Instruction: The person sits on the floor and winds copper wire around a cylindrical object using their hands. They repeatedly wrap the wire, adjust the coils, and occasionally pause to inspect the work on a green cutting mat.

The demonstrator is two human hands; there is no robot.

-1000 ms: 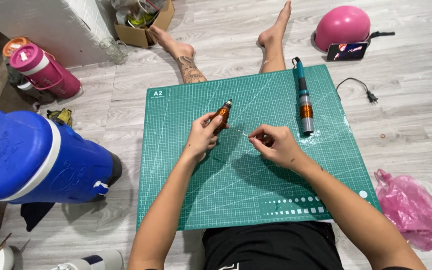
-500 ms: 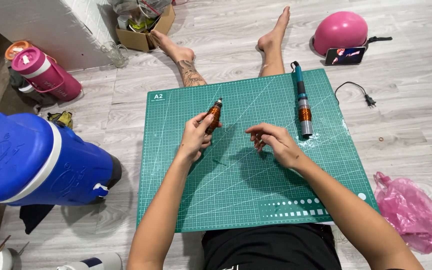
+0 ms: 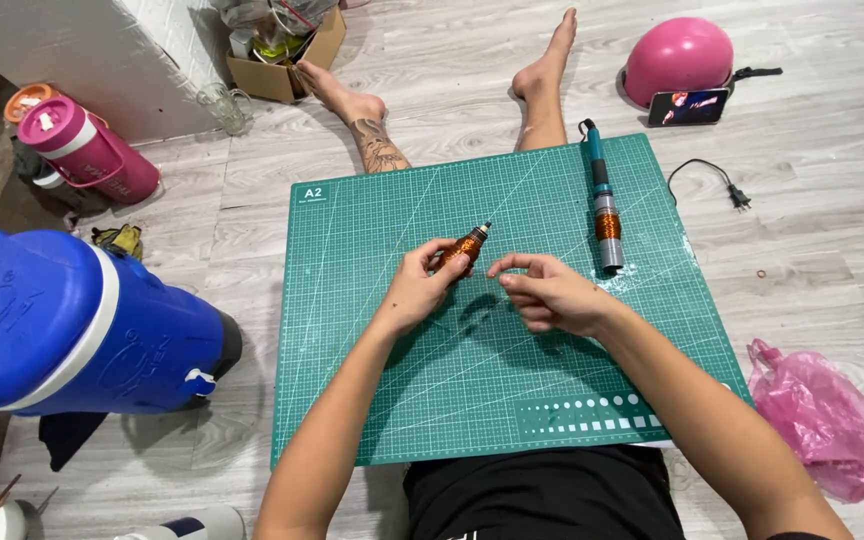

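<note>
- Small copper-wound coil piece point(image 3: 466, 246) with a dark pointed tip, held up just over the green cutting mat point(image 3: 372, 330), near its middle
- Looks light and rigid; the fine winding seems easy to scuff, so the grip is best kept on the body, away from the thin tip
- Left hand point(image 3: 420, 283) pinches its lower end between thumb and fingertips, tip slanting up and away from the person
- Right hand point(image 3: 544, 290) hovers just beside, fingers loosely curled, forefinger and thumb together; cannot tell if they hold anything
- Both forearms reach in from below, wrists above the mat
- Teal rotary tool point(image 3: 602, 195) lies untouched to the right
</note>
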